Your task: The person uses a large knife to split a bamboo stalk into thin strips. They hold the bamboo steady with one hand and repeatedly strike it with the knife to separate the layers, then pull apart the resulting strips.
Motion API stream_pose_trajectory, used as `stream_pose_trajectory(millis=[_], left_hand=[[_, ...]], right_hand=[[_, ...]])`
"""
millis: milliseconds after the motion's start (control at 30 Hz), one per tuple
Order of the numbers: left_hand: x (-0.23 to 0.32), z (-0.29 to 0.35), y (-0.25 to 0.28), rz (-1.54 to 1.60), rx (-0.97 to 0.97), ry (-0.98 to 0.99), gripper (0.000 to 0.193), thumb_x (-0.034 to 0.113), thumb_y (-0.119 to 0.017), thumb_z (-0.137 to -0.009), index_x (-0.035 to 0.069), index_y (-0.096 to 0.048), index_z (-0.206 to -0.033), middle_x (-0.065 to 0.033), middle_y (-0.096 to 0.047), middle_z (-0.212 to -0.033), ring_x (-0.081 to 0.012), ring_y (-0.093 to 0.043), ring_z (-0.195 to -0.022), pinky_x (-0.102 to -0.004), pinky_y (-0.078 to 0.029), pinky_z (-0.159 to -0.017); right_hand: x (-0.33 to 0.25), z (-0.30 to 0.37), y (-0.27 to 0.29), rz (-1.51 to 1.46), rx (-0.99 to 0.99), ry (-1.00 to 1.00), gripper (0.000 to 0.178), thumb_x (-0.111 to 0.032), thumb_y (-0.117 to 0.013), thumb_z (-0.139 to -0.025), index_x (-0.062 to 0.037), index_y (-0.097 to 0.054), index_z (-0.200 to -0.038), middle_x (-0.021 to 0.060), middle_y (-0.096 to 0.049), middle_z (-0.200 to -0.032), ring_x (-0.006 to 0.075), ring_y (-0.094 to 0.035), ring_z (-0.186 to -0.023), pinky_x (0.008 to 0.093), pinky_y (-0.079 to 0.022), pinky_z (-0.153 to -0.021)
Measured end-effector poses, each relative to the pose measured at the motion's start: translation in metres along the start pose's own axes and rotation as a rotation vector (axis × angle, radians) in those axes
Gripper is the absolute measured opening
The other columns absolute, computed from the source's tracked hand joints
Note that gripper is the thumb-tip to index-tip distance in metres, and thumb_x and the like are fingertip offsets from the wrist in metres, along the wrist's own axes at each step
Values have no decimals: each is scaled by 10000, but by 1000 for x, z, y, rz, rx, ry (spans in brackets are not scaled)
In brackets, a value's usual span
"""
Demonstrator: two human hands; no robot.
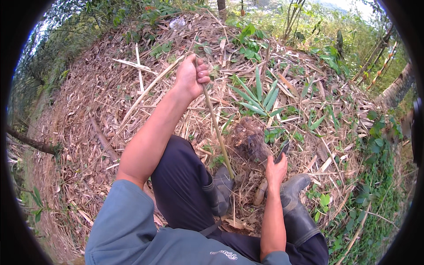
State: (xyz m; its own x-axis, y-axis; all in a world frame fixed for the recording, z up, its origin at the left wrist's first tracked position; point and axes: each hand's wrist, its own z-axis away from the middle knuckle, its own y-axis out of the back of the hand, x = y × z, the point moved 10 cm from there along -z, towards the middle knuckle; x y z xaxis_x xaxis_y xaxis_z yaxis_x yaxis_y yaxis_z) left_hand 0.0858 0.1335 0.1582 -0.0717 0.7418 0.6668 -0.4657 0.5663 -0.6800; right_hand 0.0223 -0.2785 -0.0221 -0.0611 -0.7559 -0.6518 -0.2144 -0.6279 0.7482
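My left hand (193, 77) is raised in front of me, its fingers wrapped round the upper part of a thin greenish-brown stick (215, 126). From that fist the stick slants down and to the right, its lower end beside my left boot (224, 185). Low on the right, my right hand (276, 171) grips what looks like a knife with a dark blade (282, 151); its handle is mostly hidden by the fingers. The knife and the stick are apart. A rough brown stump (249, 140) sits between the stick and the knife.
Dry leaves and pale split bamboo strips (137, 66) litter the sloping ground. Long green leaves (258, 98) stand beyond the stump. A short piece of wood (260, 192) lies near my right boot (295, 194). Green vines (375, 176) grow at right, and a trunk (399, 86) stands far right.
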Motion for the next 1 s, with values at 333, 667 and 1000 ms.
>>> stream_pose_trajectory(millis=[333,667,1000], left_hand=[[-6,8,-17,155,-120,-41,386,357,-328,-1070,122,-392,-771,30,-297,-613,-94,-291,-509,-244,-251,-424],[6,49,-41,-26,-33,-297,377,295,-427,-1027,179,-315,-686,56,-216,-517,-86,-169,-419,-277,-141,-373],[18,95,-71,-123,-147,-565,394,271,-430,-1026,174,-297,-668,52,-230,-530,-78,-167,-435,-275,-142,-383]], right_hand=[[-175,65,-1,-675,-763,39,420,-393,-471,-1061,-16,-656,-1039,54,-620,-677,134,-530,-597,322,-444,-567],[-164,57,-2,-188,-501,199,568,-528,-369,-1043,-29,-534,-825,260,-603,-693,517,-596,-753,570,-448,-655],[-161,55,-11,-219,-470,210,581,-549,-336,-1040,-57,-590,-864,260,-610,-677,528,-603,-749,582,-470,-654]])
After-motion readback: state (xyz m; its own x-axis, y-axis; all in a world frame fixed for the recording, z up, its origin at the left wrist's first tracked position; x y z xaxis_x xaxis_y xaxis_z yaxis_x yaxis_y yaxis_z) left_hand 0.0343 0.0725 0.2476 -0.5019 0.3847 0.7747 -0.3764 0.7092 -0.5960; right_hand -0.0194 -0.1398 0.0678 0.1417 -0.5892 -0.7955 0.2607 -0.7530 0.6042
